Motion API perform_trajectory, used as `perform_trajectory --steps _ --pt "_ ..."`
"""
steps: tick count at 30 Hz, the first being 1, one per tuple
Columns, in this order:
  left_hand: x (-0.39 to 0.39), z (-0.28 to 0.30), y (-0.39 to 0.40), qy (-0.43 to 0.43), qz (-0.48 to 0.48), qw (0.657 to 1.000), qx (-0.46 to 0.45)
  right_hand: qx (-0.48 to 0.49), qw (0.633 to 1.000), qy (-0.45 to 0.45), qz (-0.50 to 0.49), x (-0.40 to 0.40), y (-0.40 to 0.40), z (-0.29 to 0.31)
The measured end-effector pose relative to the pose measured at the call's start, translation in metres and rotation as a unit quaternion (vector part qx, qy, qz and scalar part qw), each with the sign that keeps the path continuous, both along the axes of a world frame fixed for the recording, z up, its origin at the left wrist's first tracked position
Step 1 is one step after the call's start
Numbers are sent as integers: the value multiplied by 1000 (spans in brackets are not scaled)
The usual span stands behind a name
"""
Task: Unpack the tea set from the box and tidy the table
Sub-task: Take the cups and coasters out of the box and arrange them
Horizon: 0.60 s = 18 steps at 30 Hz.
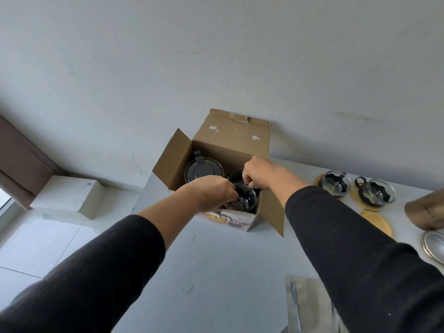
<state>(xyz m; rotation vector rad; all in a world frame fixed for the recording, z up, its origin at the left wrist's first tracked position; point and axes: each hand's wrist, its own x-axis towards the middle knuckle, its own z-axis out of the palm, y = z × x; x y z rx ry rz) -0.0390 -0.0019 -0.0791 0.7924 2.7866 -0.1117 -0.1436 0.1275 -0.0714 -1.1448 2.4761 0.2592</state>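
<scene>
An open cardboard box (230,140) stands on the white table (216,260) against the wall. Inside it I see a teapot with a dark lid (203,170) at the back left and a glass cup (246,197) at the front. My left hand (212,192) is closed on the near rim of that glass cup. My right hand (258,173) reaches into the box from the right, fingers curled around something dark that I cannot make out. Two glass cups (335,182) (379,193) with black holders stand on round wooden coasters to the right of the box.
A bare wooden coaster (377,222) lies right of the box. A brown cylindrical container (425,210) and a metal lid (434,246) sit at the right edge. A silver foil bag (310,306) lies near the front. A white box (69,194) rests on the floor at left.
</scene>
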Motion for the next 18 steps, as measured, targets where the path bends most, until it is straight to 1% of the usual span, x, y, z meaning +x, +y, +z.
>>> perform_trajectory --steps 4,11,15,18 --pt "5 4 -3 16 1 1000 17 -10 1000 -4 -7 -2 1 5" --pt "15 23 -11 46 9 998 40 -20 1000 -7 -12 -1 3 36" --pt "22 37 -21 101 -15 991 88 -34 999 12 -21 8 4 58" --pt "28 48 -29 139 -37 985 96 -59 997 27 -34 15 7 75"
